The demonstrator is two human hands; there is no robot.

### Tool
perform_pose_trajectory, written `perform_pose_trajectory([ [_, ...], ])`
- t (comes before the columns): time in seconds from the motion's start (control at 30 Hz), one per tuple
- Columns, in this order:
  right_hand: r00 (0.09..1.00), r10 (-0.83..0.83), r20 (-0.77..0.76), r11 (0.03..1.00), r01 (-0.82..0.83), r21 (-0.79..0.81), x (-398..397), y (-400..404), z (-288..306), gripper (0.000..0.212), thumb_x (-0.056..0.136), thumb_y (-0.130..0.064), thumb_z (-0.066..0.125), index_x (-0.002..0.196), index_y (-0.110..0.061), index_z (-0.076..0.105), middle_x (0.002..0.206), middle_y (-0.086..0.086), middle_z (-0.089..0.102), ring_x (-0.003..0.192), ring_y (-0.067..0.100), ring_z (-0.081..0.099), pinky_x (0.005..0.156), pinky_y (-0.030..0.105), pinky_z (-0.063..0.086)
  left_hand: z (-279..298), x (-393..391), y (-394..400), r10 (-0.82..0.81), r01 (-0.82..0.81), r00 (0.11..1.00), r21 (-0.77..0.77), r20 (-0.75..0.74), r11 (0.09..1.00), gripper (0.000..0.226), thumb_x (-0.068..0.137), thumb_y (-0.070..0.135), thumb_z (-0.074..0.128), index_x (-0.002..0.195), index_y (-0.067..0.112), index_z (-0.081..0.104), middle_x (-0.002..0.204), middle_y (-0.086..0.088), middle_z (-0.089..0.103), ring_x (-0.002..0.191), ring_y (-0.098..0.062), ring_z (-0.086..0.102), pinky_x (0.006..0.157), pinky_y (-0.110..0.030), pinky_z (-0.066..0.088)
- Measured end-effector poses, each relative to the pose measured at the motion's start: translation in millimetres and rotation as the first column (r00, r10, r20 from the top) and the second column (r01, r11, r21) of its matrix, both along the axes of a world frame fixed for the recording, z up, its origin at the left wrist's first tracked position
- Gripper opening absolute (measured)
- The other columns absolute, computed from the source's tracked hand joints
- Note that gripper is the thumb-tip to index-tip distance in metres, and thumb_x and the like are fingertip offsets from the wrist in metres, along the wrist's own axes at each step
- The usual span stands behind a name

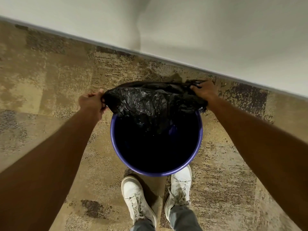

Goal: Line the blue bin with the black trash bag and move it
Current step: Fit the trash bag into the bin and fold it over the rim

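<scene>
A round blue bin (115,147) stands on the carpet right in front of my feet, its inside dark. A crumpled black trash bag (150,100) is stretched across the far side of its rim and hangs down into it. My left hand (92,102) grips the bag's left edge, just outside the rim. My right hand (204,92) grips the bag's right edge at the far right of the rim. The far part of the bin's rim is hidden under the bag.
A white wall (216,39) with a grey baseboard (150,55) runs diagonally just behind the bin. Patterned tan and brown carpet (50,80) spreads left and right. My white shoes (136,197) stand against the bin's near side.
</scene>
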State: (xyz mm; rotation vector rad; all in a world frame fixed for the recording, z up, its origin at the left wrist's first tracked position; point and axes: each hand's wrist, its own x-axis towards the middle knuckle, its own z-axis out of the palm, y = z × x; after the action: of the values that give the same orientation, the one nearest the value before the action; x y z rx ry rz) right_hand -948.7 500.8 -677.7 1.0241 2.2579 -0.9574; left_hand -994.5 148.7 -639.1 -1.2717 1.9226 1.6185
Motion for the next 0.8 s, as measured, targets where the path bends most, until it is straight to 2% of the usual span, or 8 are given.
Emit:
perform_pose_trajectory([
  [0.13, 0.993, 0.098, 0.066, 0.994, -0.100, 0.037, 12, 1, -6, 0.040, 0.088, -0.039, 0.067, 0.085, 0.001, 0.069, 0.077, 0.013, 0.065, 0.068, 0.025, 0.062, 0.060, 0.033, 0.052, -20, 5, -13, 0.005, -0.003, 0.990, -0.012, 0.142, 1.000, 0.028, 0.086, 0.023, 0.070, 0.071, 0.013, 0.049, 0.058, -0.002, 0.051, 0.027, -0.004, 0.042, 0.033, -0.018, 0.041],
  [0.2, 0.988, 0.134, 0.082, 0.990, -0.137, 0.034, 19, 0, -7, 0.040, 0.088, -0.039, 0.069, 0.069, -0.004, 0.064, 0.064, 0.009, 0.056, 0.058, 0.020, 0.053, 0.053, 0.029, 0.044, -30, 11, -21, -0.001, -0.003, 0.974, 0.019, 0.225, 1.000, 0.028, 0.086, 0.025, 0.070, 0.069, 0.012, 0.052, 0.046, 0.001, 0.048, 0.023, -0.004, 0.037, 0.031, -0.017, 0.038],
  [0.33, 0.985, 0.166, 0.041, 0.986, -0.166, 0.008, 38, 2, -5, 0.040, 0.090, -0.038, 0.065, 0.068, -0.005, 0.064, 0.063, 0.009, 0.054, 0.061, 0.020, 0.052, 0.064, 0.031, 0.044, -41, 25, -35, -0.035, 0.006, 0.955, 0.100, 0.296, 0.995, 0.026, 0.089, 0.027, 0.066, 0.069, 0.015, 0.054, 0.030, 0.007, 0.040, 0.023, -0.005, 0.032, 0.031, -0.015, 0.034],
  [0.47, 0.989, 0.147, -0.008, 0.989, -0.147, -0.006, 63, 4, 2, 0.039, 0.091, -0.040, 0.062, 0.066, -0.011, 0.065, 0.068, 0.009, 0.059, 0.064, 0.020, 0.054, 0.056, 0.028, 0.042, -32, 40, -47, -0.046, 0.010, 0.980, 0.181, 0.196, 0.983, 0.025, 0.083, 0.024, 0.072, 0.076, 0.011, 0.052, 0.037, 0.006, 0.047, 0.030, -0.004, 0.039, 0.034, -0.020, 0.039],
  [0.57, 0.999, 0.021, -0.031, 0.999, -0.023, -0.040, 81, 7, 4, 0.033, 0.093, -0.033, 0.063, 0.083, -0.004, 0.073, 0.080, 0.012, 0.066, 0.078, 0.026, 0.062, 0.069, 0.036, 0.051, -18, 53, -52, -0.098, 0.075, 0.993, 0.282, 0.070, 0.957, 0.025, 0.078, 0.024, 0.074, 0.084, 0.010, 0.054, 0.043, 0.006, 0.049, 0.034, -0.006, 0.042, 0.038, -0.023, 0.042],
  [0.67, 0.988, -0.145, -0.046, 0.973, 0.135, -0.187, 99, 5, 11, 0.026, 0.094, -0.027, 0.062, 0.082, -0.005, 0.070, 0.073, 0.005, 0.062, 0.072, 0.018, 0.058, 0.056, 0.023, 0.044, -5, 67, -57, -0.261, 0.229, 0.964, 0.350, 0.048, 0.909, 0.031, 0.068, 0.027, 0.076, 0.086, 0.010, 0.058, 0.050, 0.005, 0.051, 0.038, -0.007, 0.044, 0.042, -0.023, 0.046],
  [0.73, 0.963, -0.271, -0.001, 0.913, 0.257, -0.316, 111, 2, 16, 0.019, 0.094, -0.021, 0.061, 0.092, -0.004, 0.069, 0.078, 0.005, 0.062, 0.074, 0.018, 0.059, 0.058, 0.023, 0.048, 0, 77, -58, -0.357, 0.312, 0.932, 0.357, 0.068, 0.881, 0.030, 0.064, 0.024, 0.077, 0.087, 0.010, 0.063, 0.055, 0.004, 0.058, 0.042, -0.007, 0.049, 0.045, -0.023, 0.048],
  [0.8, 0.914, -0.396, 0.089, 0.807, 0.392, -0.442, 123, -3, 21, 0.018, 0.094, -0.020, 0.061, 0.098, -0.004, 0.068, 0.081, 0.007, 0.063, 0.075, 0.020, 0.062, 0.061, 0.031, 0.053, 3, 84, -59, -0.410, 0.350, 0.905, 0.356, 0.109, 0.867, 0.032, 0.063, 0.018, 0.078, 0.092, 0.009, 0.066, 0.060, 0.004, 0.065, 0.048, -0.008, 0.055, 0.052, -0.025, 0.051],
])
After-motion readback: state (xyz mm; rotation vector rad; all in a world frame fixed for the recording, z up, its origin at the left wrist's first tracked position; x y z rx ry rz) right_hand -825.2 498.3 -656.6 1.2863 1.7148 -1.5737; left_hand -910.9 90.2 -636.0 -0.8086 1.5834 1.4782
